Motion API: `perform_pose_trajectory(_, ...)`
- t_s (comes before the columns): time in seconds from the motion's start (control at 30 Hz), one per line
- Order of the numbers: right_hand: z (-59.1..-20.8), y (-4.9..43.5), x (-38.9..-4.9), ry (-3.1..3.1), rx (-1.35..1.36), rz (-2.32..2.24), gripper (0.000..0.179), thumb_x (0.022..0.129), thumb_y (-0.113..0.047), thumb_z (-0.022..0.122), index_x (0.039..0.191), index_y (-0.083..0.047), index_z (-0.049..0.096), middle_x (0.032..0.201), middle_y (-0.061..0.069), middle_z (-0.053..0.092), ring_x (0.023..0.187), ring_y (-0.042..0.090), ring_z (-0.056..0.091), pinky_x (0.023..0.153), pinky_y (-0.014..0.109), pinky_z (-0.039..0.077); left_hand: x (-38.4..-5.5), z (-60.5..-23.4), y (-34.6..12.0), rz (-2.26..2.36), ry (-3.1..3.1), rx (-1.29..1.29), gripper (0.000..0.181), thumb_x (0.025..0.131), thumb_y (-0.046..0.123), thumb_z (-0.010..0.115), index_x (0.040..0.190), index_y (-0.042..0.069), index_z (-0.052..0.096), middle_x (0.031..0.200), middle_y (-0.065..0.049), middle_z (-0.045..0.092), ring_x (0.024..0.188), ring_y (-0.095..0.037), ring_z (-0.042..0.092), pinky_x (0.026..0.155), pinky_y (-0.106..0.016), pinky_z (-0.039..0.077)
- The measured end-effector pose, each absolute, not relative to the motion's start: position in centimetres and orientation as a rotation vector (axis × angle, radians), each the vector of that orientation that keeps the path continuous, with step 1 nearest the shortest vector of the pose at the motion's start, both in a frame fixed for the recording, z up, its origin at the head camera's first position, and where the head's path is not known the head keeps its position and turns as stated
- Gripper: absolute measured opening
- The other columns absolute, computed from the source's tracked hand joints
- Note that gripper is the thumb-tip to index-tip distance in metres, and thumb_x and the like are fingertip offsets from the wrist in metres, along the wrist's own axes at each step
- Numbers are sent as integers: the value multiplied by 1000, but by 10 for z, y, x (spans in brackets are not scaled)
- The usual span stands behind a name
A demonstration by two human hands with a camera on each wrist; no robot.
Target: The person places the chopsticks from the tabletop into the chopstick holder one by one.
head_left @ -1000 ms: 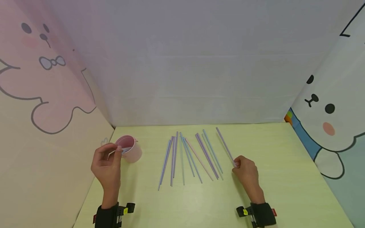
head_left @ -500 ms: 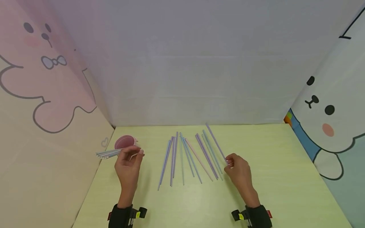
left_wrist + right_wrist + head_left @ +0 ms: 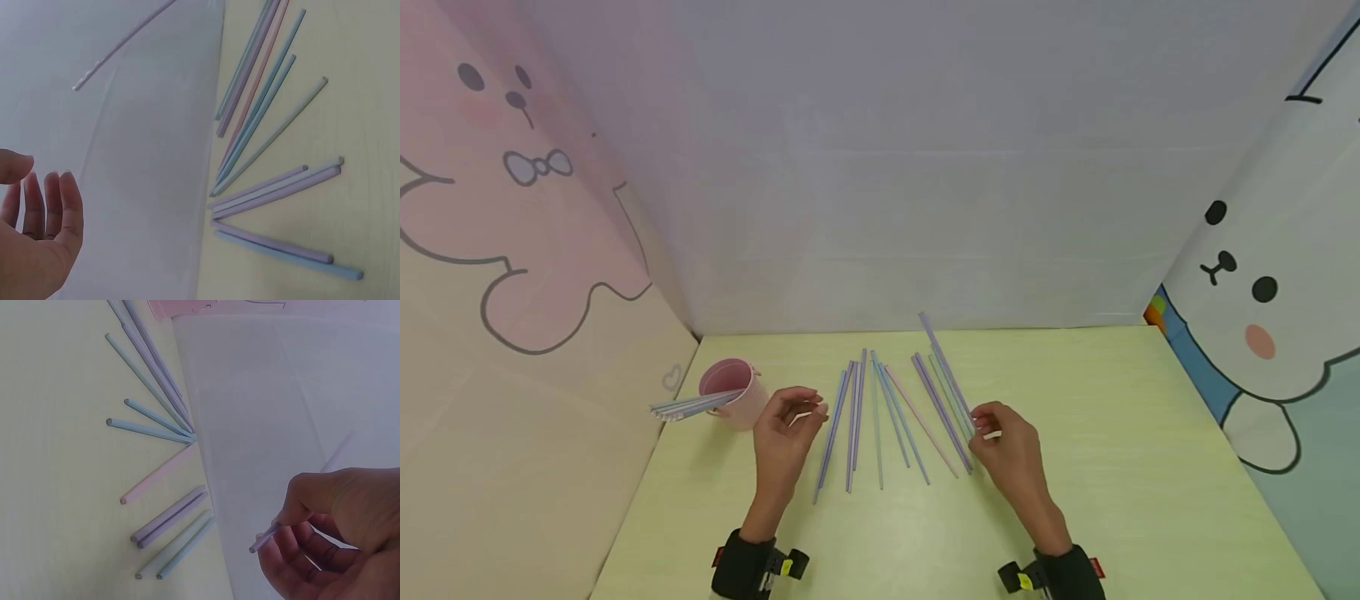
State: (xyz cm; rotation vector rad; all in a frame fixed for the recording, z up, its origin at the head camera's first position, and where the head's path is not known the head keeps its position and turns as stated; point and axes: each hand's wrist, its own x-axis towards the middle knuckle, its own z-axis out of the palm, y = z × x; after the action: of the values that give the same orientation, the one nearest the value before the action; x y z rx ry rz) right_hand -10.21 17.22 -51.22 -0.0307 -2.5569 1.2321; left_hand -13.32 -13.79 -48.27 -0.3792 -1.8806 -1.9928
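My right hand [image 3: 1011, 446] pinches a purple straw [image 3: 265, 537] near its lower end, between thumb and fingertips. The straw slants up and away, overlapping the rightmost straws in the head view. My left hand [image 3: 790, 433] hovers between the pink bucket [image 3: 751, 411] and the row of straws, holding nothing. In the left wrist view its fingers [image 3: 70, 203] are loosely bent, with the thumb apart from them. A bundle of pale straws [image 3: 696, 405] leans out over the bucket's left rim. Several pastel straws lie fanned across the table, among them a pink straw [image 3: 917, 416].
The pale yellow-green table [image 3: 1112, 467] meets a whitish sheet [image 3: 880, 208] hanging at the back. Cartoon-printed sheets [image 3: 550, 250] flank both sides. Black camera straps [image 3: 743, 563] sit on the wrists.
My left hand has let go of the straw bundle at the bucket and moved right. My right hand has moved left with the purple straw, bringing it over the rightmost straws.
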Motion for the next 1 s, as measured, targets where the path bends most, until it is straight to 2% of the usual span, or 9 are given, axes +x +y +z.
perform_pose_trajectory(0.17,-509,165,-100,-2517,26,1285,27,77,5,68,102,-5,68,87,6,68,76,16,64,60,34,61,-130,-479,-124,-2042,-1923,-383,28,83,-18,66,109,-17,57,101,-34,58,87,-46,59,76,-22,61)
perform_pose_trajectory(0.37,-506,156,-97,-2472,111,1352,26,78,6,68,102,-5,67,88,5,67,77,16,64,62,37,61,-126,-467,-112,-2057,-1937,-391,27,82,-21,65,107,-21,55,101,-37,57,88,-53,57,74,-22,61)
perform_pose_trajectory(0.5,-507,148,-95,-2483,182,1369,27,77,6,67,102,-5,66,90,7,67,79,17,64,63,39,62,-127,-465,-107,-2035,-1952,-430,28,81,-22,65,108,-19,56,101,-36,58,89,-52,57,76,-22,60)
perform_pose_trajectory(0.73,-507,130,-90,-2483,316,1402,30,75,6,68,101,-10,65,89,2,66,79,13,63,62,38,62,-125,-460,-99,-2045,-1915,-513,28,81,-25,63,108,-20,55,100,-37,56,87,-49,58,78,-23,60)
perform_pose_trajectory(1.0,-509,119,-87,-2491,403,1378,31,75,4,68,100,-14,65,89,-5,65,79,5,62,60,31,62,-126,-463,-98,-2102,-1897,-525,29,82,-25,62,109,-19,55,98,-37,55,86,-51,57,76,-25,61)
